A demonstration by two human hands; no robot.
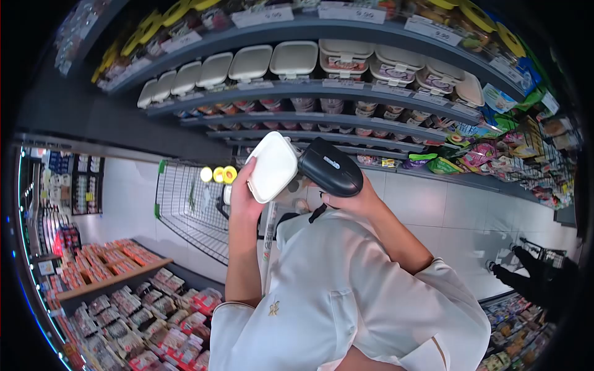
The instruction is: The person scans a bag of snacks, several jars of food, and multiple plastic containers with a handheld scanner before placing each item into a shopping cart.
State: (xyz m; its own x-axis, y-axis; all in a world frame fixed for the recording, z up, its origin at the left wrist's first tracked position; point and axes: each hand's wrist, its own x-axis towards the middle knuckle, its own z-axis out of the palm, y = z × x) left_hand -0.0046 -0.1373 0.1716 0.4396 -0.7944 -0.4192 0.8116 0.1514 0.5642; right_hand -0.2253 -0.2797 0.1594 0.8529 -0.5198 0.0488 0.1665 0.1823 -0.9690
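My left hand (245, 188) grips a white-lidded, rounded rectangular container (273, 167) by its side, lid facing up. Close to its right, my right hand (356, 199) is wrapped round a black handheld device (331, 167) that looks like a scanner. The device's front end is beside the container's right edge; whether they touch I cannot tell. Similar white-lidded containers (294, 59) stand in a row on the shelf ahead.
Refrigerated shelves (235, 97) with price labels curve across the front. A wire shopping cart (192, 207) holding yellow-lidded items stands to the left. Packaged goods (148, 315) fill a display at lower left. A person in dark clothes (538, 272) is at the right.
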